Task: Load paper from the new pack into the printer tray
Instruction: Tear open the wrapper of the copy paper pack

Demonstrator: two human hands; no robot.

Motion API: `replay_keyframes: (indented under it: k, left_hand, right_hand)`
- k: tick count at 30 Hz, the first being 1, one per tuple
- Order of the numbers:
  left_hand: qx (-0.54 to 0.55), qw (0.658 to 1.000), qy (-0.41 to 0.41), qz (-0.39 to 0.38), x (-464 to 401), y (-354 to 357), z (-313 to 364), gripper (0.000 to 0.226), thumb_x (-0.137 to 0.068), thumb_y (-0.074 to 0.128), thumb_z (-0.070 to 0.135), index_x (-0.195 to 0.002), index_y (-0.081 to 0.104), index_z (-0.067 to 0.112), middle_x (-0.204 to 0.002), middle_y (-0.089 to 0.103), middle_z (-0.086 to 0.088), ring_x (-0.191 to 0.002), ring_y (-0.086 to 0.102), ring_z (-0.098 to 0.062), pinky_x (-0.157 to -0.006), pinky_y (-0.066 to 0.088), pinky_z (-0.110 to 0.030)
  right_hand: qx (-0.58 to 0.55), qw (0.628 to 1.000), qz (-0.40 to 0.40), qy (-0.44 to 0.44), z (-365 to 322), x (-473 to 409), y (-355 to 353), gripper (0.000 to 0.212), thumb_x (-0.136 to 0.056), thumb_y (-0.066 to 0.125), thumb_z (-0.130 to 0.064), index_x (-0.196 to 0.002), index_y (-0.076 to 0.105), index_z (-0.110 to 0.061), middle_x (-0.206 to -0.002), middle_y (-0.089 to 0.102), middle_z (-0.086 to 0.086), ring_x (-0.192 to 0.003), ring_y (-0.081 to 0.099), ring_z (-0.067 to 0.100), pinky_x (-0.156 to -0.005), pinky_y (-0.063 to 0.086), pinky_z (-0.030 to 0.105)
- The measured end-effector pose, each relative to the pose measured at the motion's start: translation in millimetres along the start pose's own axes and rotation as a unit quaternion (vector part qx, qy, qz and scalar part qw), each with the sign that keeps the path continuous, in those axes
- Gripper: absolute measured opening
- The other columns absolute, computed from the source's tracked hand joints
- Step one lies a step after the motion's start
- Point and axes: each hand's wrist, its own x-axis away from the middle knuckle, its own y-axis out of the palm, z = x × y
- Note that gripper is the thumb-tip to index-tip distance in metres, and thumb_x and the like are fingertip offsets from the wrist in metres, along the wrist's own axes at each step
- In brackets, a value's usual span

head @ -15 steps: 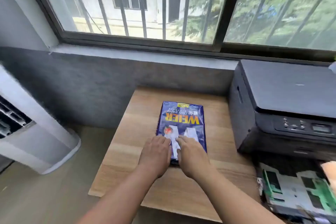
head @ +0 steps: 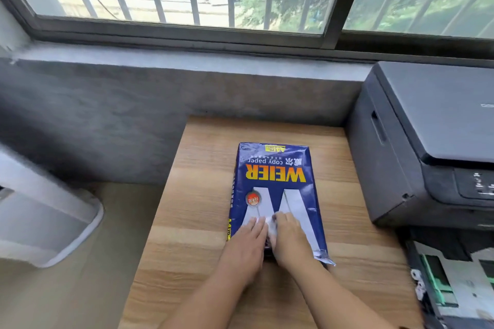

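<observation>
A blue pack of copy paper (head: 275, 168) lies flat on the wooden table (head: 200, 195), its yellow lettering upside down to me. Both hands sit side by side on its near end, fingers over the top face. My left hand (head: 246, 246) lies flatter. My right hand (head: 290, 240) has its fingertips bent at the wrapper's middle. Both thumbs are hidden. A loose flap of wrapper (head: 324, 258) sticks out at the near right corner. The dark printer (head: 427, 141) stands to the right. Its pulled-out tray (head: 454, 283), with green guides, shows at the lower right.
A grey concrete wall and sill (head: 187, 83) run behind the table under a barred window. A white appliance (head: 45, 222) stands on the floor to the left. Bare table top lies to the left of the pack and beyond it.
The view has moved closer and slightly left. Both hands stay on the pack's near end, and a flap of wrapper now shows at the near right corner.
</observation>
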Motion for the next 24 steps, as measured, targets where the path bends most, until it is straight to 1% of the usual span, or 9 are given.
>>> replay_keyframes:
  k: [3,7,9,12,14,16,19,21,24]
  left_hand:
    - [-0.036,0.999,0.009,0.001,-4,2,-3,0.055,-0.099,0.030,0.020,-0.148,0.009,0.003,-0.159,0.009,-0.008,-0.145,0.007,-0.026,-0.119,0.013,-0.040]
    - [-0.068,0.996,0.053,-0.017,1,6,-6,0.050,-0.084,0.040,0.027,-0.127,0.059,0.010,-0.133,0.059,-0.002,-0.124,0.052,-0.020,-0.106,0.031,-0.032]
    - [-0.051,0.997,0.050,-0.024,3,7,-5,0.054,-0.079,0.032,0.026,-0.118,0.066,0.012,-0.125,0.065,-0.002,-0.117,0.057,-0.020,-0.099,0.033,-0.029]
    - [-0.006,0.998,0.025,0.060,2,3,-7,0.050,-0.089,0.031,0.020,-0.133,0.051,0.010,-0.146,0.044,-0.001,-0.134,0.035,-0.021,-0.109,0.030,-0.028]
    - [0.016,1.000,0.022,0.012,0,3,-9,0.051,-0.098,0.031,0.018,-0.148,0.021,0.009,-0.159,0.011,0.001,-0.145,0.007,-0.021,-0.118,0.017,-0.033]
    - [0.018,1.000,0.013,-0.011,-3,0,-7,0.053,-0.102,0.030,0.022,-0.149,0.012,0.009,-0.160,0.003,0.000,-0.145,0.000,-0.020,-0.119,0.012,-0.033]
    - [0.012,1.000,0.014,-0.005,-4,-3,-2,0.051,-0.103,0.029,0.026,-0.148,0.018,0.006,-0.160,0.011,-0.006,-0.145,0.007,-0.023,-0.118,0.014,-0.034]
    - [0.020,1.000,0.004,0.006,-3,-1,0,0.051,-0.101,0.035,0.030,-0.146,0.026,0.006,-0.158,0.019,-0.006,-0.144,0.014,-0.023,-0.117,0.022,-0.036]
    - [0.025,1.000,0.005,0.000,-7,2,3,0.040,-0.097,0.042,0.039,-0.126,0.048,0.012,-0.154,0.028,-0.007,-0.141,0.021,-0.027,-0.109,0.034,-0.041]
  right_hand:
    - [-0.026,0.999,0.022,0.008,-2,-8,2,0.007,-0.092,0.056,-0.024,-0.094,0.056,-0.018,-0.101,0.056,0.004,-0.098,0.053,0.025,-0.079,0.049,0.038]
    - [-0.035,0.999,0.021,-0.017,4,-2,7,0.003,-0.090,0.059,-0.018,-0.088,0.058,-0.016,-0.098,0.057,0.002,-0.097,0.051,0.025,-0.077,0.045,0.038]
    - [0.000,0.998,0.000,-0.058,6,4,4,0.003,-0.091,0.056,-0.018,-0.093,0.058,-0.017,-0.104,0.055,0.002,-0.102,0.048,0.024,-0.080,0.041,0.037]
    - [0.002,0.993,-0.034,-0.117,10,18,-7,0.004,-0.093,0.052,-0.016,-0.096,0.055,-0.018,-0.108,0.053,0.000,-0.104,0.047,0.023,-0.086,0.041,0.034]
    - [-0.001,0.983,-0.050,-0.174,19,36,-11,0.004,-0.093,0.051,-0.017,-0.096,0.052,-0.020,-0.113,0.052,-0.003,-0.104,0.048,0.019,-0.093,0.042,0.036]
    - [0.024,0.973,-0.051,-0.226,34,61,-9,0.010,-0.088,0.059,-0.020,-0.095,0.053,-0.022,-0.129,0.054,-0.006,-0.115,0.050,0.015,-0.101,0.041,0.033]
    - [0.124,0.959,-0.061,-0.249,49,98,13,0.027,-0.069,0.075,-0.025,-0.091,0.061,-0.021,-0.138,0.060,0.001,-0.123,0.059,0.015,-0.101,0.049,0.034]
    - [0.146,0.955,-0.041,-0.254,52,113,33,0.005,-0.077,0.063,-0.022,-0.079,0.059,-0.021,-0.139,0.057,0.003,-0.124,0.060,0.017,-0.105,0.041,0.040]
    - [0.135,0.962,-0.070,-0.225,46,117,40,0.016,-0.071,0.054,-0.026,-0.080,0.065,-0.019,-0.131,0.065,0.007,-0.123,0.061,0.019,-0.107,0.026,0.039]
